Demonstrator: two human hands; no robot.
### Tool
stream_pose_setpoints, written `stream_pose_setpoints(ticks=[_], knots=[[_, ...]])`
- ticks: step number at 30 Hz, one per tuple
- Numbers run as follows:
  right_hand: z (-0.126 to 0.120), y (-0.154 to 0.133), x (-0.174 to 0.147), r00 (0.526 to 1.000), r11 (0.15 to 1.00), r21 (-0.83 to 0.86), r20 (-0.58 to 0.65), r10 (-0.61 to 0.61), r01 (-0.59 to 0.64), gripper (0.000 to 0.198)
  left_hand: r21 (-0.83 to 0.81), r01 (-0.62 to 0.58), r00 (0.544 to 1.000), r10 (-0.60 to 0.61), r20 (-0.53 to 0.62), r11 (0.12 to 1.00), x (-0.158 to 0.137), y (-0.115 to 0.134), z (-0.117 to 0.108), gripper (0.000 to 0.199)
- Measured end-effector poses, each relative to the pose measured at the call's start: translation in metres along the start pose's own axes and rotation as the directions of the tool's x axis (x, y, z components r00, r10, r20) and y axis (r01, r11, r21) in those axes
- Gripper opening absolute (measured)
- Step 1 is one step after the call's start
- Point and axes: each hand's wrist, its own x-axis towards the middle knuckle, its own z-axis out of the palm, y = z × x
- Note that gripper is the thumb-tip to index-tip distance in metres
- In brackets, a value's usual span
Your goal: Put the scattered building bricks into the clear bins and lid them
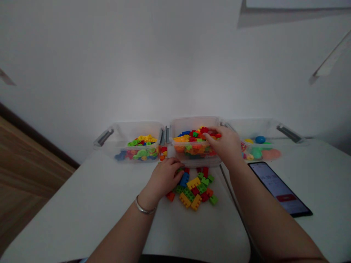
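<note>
Toy building bricks (188, 194) in yellow, green, red, blue and orange lie in a loose pile on the table. At the pile's upper left is my left hand (166, 178), its fingers curled in and its thumb against a blue brick (184, 179). A bit of green shows by the fingertips, but what they hold is hidden. My right hand (225, 143) reaches over the middle clear plastic box (197, 163), which is full of bricks. A red brick (204, 130) is pinched between its thumb and fingers, just above the heap inside.
A clear box (137, 125) with mixed colourful pieces stands left, another clear box (252, 122) with rounded pieces right. Several red and orange bricks (163, 152) sit between the left and middle boxes. A phone (279, 188) lies right of my right forearm. A wall (175, 58) rises behind.
</note>
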Motion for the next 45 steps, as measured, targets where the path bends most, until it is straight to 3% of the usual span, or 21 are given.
stream_pose_setpoints(ticks=[4,7,14,17,20,22,24,26,31,40,45], knots=[[-0.002,0.0,-0.001,0.997,0.998,-0.048,0.065,0.032,-0.029,0.035,-0.002,-0.008,1.0,0.008,0.001,1.0,0.0,0.001,-0.001,0.027],[-0.005,0.0,-0.002,0.996,1.0,-0.006,0.09,-0.013,0.013,0.035,0.0,-0.018,1.0,0.018,0.009,1.0,0.0,0.001,-0.001,0.026],[-0.048,-0.012,-0.009,0.984,0.979,0.111,-0.079,-0.162,0.17,0.023,0.002,-0.017,1.0,0.017,0.012,1.0,0.0,0.0,0.0,0.027],[-0.072,-0.023,-0.016,0.957,0.962,0.081,0.116,-0.267,0.259,0.022,0.001,-0.017,1.0,0.017,0.012,1.0,0.0,0.001,0.0,0.027],[-0.082,-0.03,-0.025,0.895,0.962,-0.035,0.378,-0.238,0.271,0.019,0.005,-0.017,1.0,0.017,0.012,1.0,0.0,0.002,-0.001,0.027],[-0.078,-0.031,-0.029,0.815,0.946,-0.104,0.543,-0.203,0.306,0.021,0.007,-0.021,1.0,0.021,0.011,1.0,0.0,0.002,-0.001,0.027],[-0.068,-0.029,-0.031,0.704,0.922,-0.122,0.684,-0.191,0.368,0.025,0.003,-0.018,1.0,0.018,0.011,1.0,0.0,0.001,-0.001,0.027],[-0.056,-0.029,-0.032,0.637,0.903,-0.149,0.754,-0.16,0.404,0.028,-0.006,-0.014,1.0,0.014,0.012,1.0,0.0,0.001,-0.001,0.027],[-0.033,-0.037,-0.034,0.635,0.87,-0.244,0.767,-0.098,0.428,0.032,-0.011,-0.008,1.0,0.008,0.014,1.0,-0.001,0.001,-0.002,0.027],[-0.022,-0.017,-0.029,0.528,0.894,-0.208,0.849,-0.037,0.396,0.032,-0.021,-0.023,1.0,0.023,0.017,1.0,-0.001,0.002,-0.002,0.027],[-0.017,-0.008,-0.029,0.546,0.875,-0.273,0.838,0.012,0.4,0.03,0.003,-0.05,0.998,0.05,0.025,0.999,-0.001,0.002,-0.001,0.027]])
